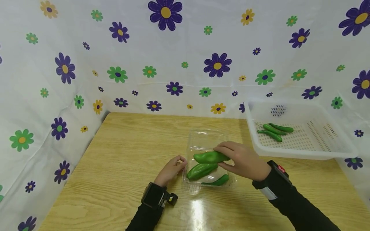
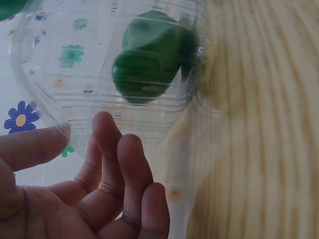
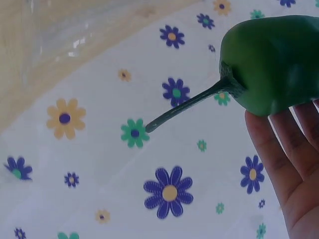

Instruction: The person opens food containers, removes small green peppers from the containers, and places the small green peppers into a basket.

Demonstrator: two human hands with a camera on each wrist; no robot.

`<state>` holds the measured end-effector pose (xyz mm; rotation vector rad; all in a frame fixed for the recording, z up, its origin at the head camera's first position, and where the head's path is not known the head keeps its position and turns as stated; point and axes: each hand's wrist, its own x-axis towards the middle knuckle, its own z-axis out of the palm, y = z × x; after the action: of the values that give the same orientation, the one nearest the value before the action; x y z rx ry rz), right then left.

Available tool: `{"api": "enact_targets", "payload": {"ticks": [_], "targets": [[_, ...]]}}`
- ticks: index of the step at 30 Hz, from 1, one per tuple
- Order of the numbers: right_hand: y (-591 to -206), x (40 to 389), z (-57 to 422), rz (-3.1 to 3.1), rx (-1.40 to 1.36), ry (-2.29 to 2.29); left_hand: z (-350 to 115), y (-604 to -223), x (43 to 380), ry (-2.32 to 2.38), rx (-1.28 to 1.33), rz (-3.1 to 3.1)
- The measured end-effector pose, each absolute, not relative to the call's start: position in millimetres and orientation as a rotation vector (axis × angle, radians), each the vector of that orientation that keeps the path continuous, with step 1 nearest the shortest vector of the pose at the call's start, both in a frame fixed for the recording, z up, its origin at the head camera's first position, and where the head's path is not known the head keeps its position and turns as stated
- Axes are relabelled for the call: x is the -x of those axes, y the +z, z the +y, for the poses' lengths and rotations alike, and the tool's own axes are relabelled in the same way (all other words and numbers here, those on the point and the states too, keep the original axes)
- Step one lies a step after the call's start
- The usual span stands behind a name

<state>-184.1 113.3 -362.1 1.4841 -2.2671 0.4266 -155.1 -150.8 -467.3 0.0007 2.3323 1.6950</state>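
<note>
A large green pepper (image 1: 210,157) is gripped in my right hand (image 1: 242,160), over the clear plastic box (image 1: 208,138). The right wrist view shows this pepper's rounded end and long stem (image 3: 189,105), with fingertips against its side. Inside the box lie another big green pepper (image 1: 199,171) and a thin green chili (image 1: 218,180). My left hand (image 1: 171,170) is at the box's left side. Its thumb and fingertips touch near the rim in the left wrist view, the fingers loosely bent. The box's lid is folded back, away from me.
A white perforated plastic basket (image 1: 306,153) stands at the back right with several green chilies (image 1: 273,131) in it. Flower-patterned white cloth (image 1: 185,77) rises behind and at both sides of the wooden table (image 1: 115,186).
</note>
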Motion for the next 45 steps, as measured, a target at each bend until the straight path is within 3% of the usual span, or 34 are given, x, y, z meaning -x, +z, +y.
{"api": "enact_targets", "payload": {"ticks": [8, 18, 22, 28, 37, 45], "targets": [[-323.5, 208.6, 147.7, -2.334, -1.34, 0.335, -149.4, -469.7, 156.1, 1.709, -0.005, 2.31], [-293.9, 262.9, 230.5, -2.646, -0.966, 0.288, -151.5, -472.0, 154.8, 1.731, -0.059, 2.302], [-301.7, 282.7, 262.3, -2.836, -0.833, 0.272, -155.5, -476.0, 154.5, 1.77, -0.163, 2.297], [-327.5, 306.0, 290.2, -3.108, -0.777, 0.196, -151.6, -470.6, 154.6, 1.727, -0.042, 2.29], [-372.1, 337.3, 289.4, -3.317, -0.838, 0.136, -151.6, -471.7, 157.5, 1.706, -0.013, 2.303], [-384.9, 340.0, 275.3, -3.353, -0.974, -0.101, -151.8, -473.5, 158.2, 1.709, -0.018, 2.304]]}}
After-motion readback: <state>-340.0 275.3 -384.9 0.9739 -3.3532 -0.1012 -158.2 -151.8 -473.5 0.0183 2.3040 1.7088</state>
